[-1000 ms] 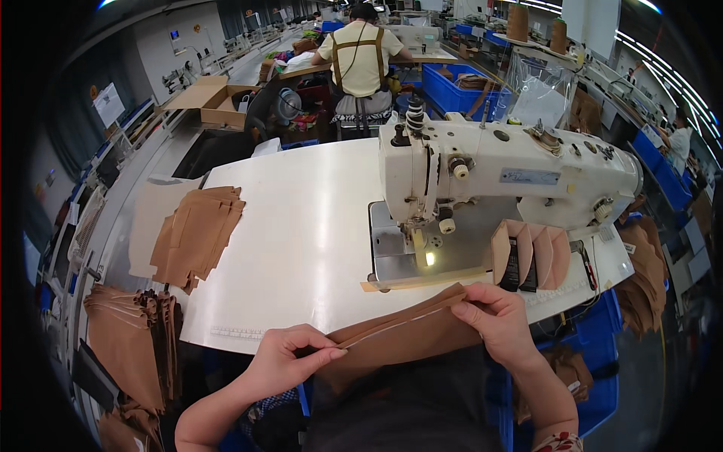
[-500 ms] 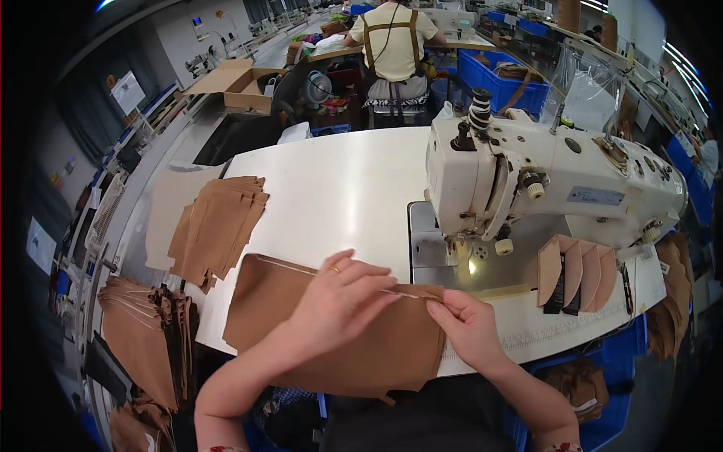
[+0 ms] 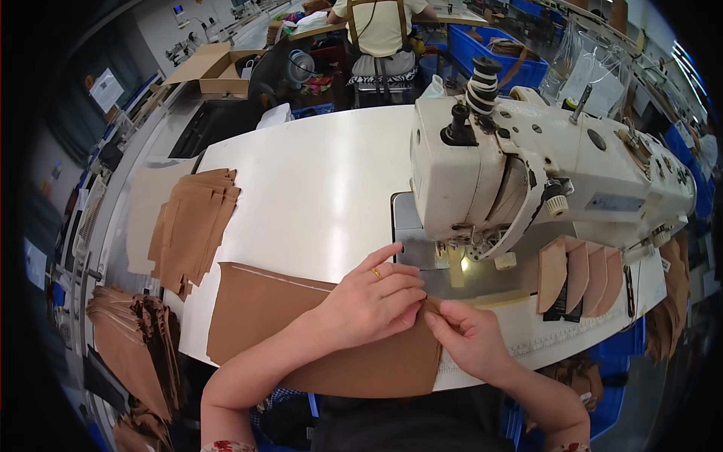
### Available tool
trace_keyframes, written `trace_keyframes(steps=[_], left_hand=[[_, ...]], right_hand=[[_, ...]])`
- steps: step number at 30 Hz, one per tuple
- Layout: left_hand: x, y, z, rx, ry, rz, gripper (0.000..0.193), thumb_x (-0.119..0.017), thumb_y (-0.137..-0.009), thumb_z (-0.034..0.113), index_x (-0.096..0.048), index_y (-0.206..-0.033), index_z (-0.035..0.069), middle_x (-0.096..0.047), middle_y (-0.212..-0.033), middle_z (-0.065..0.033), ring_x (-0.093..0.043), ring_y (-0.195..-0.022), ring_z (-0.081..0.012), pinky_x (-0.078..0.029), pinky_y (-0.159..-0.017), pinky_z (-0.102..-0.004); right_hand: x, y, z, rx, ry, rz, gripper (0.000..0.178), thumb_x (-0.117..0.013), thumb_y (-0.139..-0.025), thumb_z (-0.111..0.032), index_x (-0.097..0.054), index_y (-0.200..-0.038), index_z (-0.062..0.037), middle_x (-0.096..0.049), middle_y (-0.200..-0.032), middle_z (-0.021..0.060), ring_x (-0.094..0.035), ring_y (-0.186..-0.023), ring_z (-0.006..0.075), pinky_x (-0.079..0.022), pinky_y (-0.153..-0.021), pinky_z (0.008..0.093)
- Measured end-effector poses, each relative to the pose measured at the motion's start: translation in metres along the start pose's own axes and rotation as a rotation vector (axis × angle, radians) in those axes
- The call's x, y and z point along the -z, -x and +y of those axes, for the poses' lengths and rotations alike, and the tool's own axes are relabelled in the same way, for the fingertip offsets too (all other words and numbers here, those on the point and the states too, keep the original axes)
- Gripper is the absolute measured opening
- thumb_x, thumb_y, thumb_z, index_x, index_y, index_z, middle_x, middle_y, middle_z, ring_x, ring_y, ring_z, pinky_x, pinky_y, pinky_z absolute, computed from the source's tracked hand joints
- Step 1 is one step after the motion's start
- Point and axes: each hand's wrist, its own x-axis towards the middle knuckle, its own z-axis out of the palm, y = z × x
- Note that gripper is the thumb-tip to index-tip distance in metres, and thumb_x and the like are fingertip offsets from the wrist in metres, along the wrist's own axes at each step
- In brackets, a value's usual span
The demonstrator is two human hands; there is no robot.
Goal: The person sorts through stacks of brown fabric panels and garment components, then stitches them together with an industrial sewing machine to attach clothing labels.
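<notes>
A large brown fabric panel [image 3: 301, 343] lies over the front edge of the white table, a pale line running along its upper edge. My left hand [image 3: 373, 301], a ring on one finger, reaches across it and pinches the panel's upper edge near the right corner. The index finger stays stretched out. Close beside it, my right hand [image 3: 468, 339] grips that corner between thumb and fingers. The fingers hide the gripped edge. Just beyond both hands stands a white sewing machine [image 3: 520, 166], its needle area lit.
Cut brown pieces [image 3: 196, 226] are stacked at the left of the table [image 3: 301, 181]; more brown panels [image 3: 135, 346] hang beside it. A brown divided holder [image 3: 580, 275] stands right, below the machine arm. Another person [image 3: 380, 30] sits beyond, near a blue bin [image 3: 497, 56].
My left hand has slid right along the panel's upper edge to meet my right hand at the corner. The view has shifted slightly.
</notes>
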Motion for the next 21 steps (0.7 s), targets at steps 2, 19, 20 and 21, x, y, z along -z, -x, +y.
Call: trace_keyframes(steps=[2, 19, 20, 21], left_hand=[[-0.001, -0.003, 0.001, 0.053, 0.125, -0.010, 0.018, -0.077, -0.081, 0.005, -0.072, -0.098, 0.007, -0.072, -0.095, -0.0037, -0.070, -0.086, -0.0171, -0.053, -0.100, -0.0393], [0.017, -0.019, -0.009, 0.870, 1.045, -0.369, 0.031, -0.066, -0.099, 0.012, -0.065, -0.127, -0.002, -0.077, -0.100, -0.0088, -0.069, -0.095, -0.0075, -0.054, -0.085, -0.0224], [0.018, -0.022, -0.009, 0.885, 1.112, -0.378, 0.032, -0.068, -0.098, 0.011, -0.065, -0.126, -0.002, -0.077, -0.101, -0.0085, -0.068, -0.094, -0.0068, -0.054, -0.084, -0.0221], [0.019, -0.023, -0.010, 0.900, 1.179, -0.386, 0.033, -0.070, -0.096, 0.010, -0.066, -0.126, -0.002, -0.077, -0.101, -0.0082, -0.068, -0.093, -0.0062, -0.053, -0.084, -0.0217]], right_hand=[[0.008, 0.000, -0.004, 0.027, 0.089, 0.003, 0.015, -0.064, -0.101, -0.014, -0.065, -0.100, 0.0010, -0.059, -0.072, -0.0025, -0.049, -0.065, 0.0009, -0.041, -0.055, 0.0224], [0.007, 0.000, -0.002, 0.172, 0.216, 0.146, 0.028, -0.070, -0.097, -0.015, -0.070, -0.123, -0.0047, -0.076, -0.093, 0.0108, -0.071, -0.082, 0.0100, -0.055, -0.072, 0.0248], [0.007, 0.000, 0.000, 0.199, 0.224, 0.166, 0.029, -0.070, -0.096, -0.014, -0.070, -0.123, -0.0046, -0.076, -0.094, 0.0111, -0.071, -0.082, 0.0100, -0.055, -0.072, 0.0247], [0.007, 0.001, 0.001, 0.225, 0.232, 0.186, 0.030, -0.071, -0.095, -0.013, -0.070, -0.124, -0.0045, -0.076, -0.094, 0.0114, -0.071, -0.082, 0.0100, -0.055, -0.072, 0.0245]])
